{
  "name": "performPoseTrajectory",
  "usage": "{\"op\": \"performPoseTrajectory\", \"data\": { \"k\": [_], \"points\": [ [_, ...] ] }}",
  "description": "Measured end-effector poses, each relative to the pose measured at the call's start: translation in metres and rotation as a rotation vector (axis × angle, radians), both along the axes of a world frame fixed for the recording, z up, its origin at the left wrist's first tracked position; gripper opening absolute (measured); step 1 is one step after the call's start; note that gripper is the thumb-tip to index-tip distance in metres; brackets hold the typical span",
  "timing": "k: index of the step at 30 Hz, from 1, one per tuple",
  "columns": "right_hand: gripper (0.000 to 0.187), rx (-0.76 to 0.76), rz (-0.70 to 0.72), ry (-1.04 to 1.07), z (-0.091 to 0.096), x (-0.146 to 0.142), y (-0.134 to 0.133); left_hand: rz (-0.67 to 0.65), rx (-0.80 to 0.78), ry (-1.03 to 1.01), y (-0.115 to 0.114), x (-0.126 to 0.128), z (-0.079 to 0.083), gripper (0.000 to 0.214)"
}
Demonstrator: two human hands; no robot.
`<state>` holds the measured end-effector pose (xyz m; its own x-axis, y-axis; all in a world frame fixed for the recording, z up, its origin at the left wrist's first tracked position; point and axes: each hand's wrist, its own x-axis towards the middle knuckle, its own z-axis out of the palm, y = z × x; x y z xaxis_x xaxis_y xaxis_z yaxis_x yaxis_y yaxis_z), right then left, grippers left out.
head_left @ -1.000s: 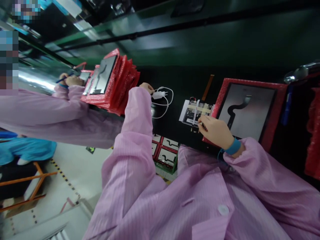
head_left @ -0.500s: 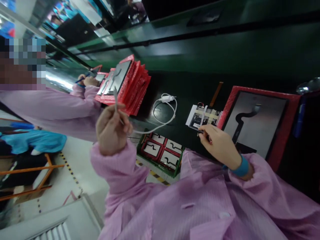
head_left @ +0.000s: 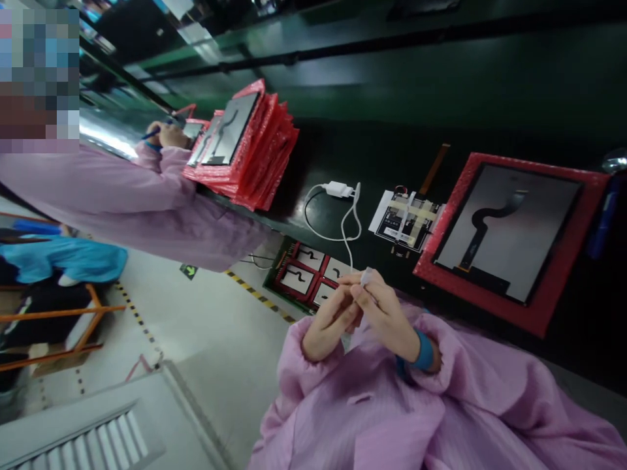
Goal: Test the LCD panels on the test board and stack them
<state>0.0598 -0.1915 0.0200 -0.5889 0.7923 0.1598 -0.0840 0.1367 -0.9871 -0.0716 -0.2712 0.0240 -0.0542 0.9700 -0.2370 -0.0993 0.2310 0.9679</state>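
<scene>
In front of my body my two hands meet around the end of a white cable (head_left: 349, 251). My left hand (head_left: 330, 320) is closed on the cable. The fingers of my right hand (head_left: 389, 318) pinch its white plug (head_left: 366, 277), which pokes up between the hands. From there the cable loops across the dark bench to a white power adapter (head_left: 339, 190). Beyond my right hand lies a circuit board (head_left: 410, 219) with strips of tape. Next to the board a display panel (head_left: 509, 228) with a black flex cable rests on red bubble wrap (head_left: 533, 320).
A stack of red bubble-wrap pouches (head_left: 274, 156) with panels on top stands at the left. A green crate (head_left: 271, 281) of panels sits below the bench edge. Beside the stack a co-worker's arm (head_left: 122, 183) reaches in. A blue marker (head_left: 602, 219) lies far right.
My left hand has come down and right, bringing the cable end with it. My right hand has left the circuit board's edge and joined the left at the plug.
</scene>
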Motion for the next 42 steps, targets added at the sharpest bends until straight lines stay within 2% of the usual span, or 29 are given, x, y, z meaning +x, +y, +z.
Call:
{"op": "performPoseTrajectory", "data": {
  "k": [2,4,7,8,10,14,18,21,23,27,32,36,42],
  "points": [
    [0.035,0.001,0.040,-0.106,0.001,0.014,0.008,0.034,0.020,0.006,0.009,0.007,-0.004,0.026],
    [0.030,0.093,0.008,-0.260,0.001,0.029,0.022,0.075,0.026,-0.001,0.020,0.013,-0.008,0.029],
    [0.033,0.368,-0.202,-0.642,-0.001,0.043,0.049,0.101,0.015,-0.033,0.035,0.021,-0.012,0.034],
    [0.034,0.464,-0.239,-0.759,-0.004,0.045,0.056,0.106,0.009,-0.050,0.039,0.023,-0.013,0.039],
    [0.032,0.581,-0.227,-0.919,-0.010,0.045,0.066,0.108,-0.011,-0.090,0.045,0.027,-0.012,0.046],
    [0.022,0.592,-0.193,-1.015,-0.023,0.038,0.069,0.054,-0.008,-0.110,0.051,0.031,-0.009,0.041],
    [0.011,0.500,-0.257,-0.923,-0.030,0.036,0.070,0.006,-0.008,-0.146,0.049,0.033,-0.004,0.030],
    [0.005,0.352,-0.273,-0.832,-0.030,0.039,0.079,0.042,0.031,-0.034,0.048,0.035,0.001,0.030],
    [0.008,0.183,-0.264,-0.716,-0.030,0.041,0.088,0.043,0.051,0.087,0.049,0.036,0.003,0.033],
    [0.020,-0.188,-0.292,-0.308,-0.030,0.043,0.104,0.012,-0.010,0.205,0.059,0.040,0.001,0.038],
    [0.042,-0.455,-0.226,0.008,-0.029,0.042,0.108,0.024,-0.048,0.321,0.074,0.047,-0.010,0.040],
    [0.044,-0.572,-0.219,0.104,-0.026,0.039,0.104,0.041,-0.058,0.361,0.080,0.051,-0.018,0.036],
    [0.043,-0.569,-0.251,0.130,-0.024,0.038,0.100,0.063,-0.052,0.353,0.082,0.054,-0.021,0.033]
  ]
}}
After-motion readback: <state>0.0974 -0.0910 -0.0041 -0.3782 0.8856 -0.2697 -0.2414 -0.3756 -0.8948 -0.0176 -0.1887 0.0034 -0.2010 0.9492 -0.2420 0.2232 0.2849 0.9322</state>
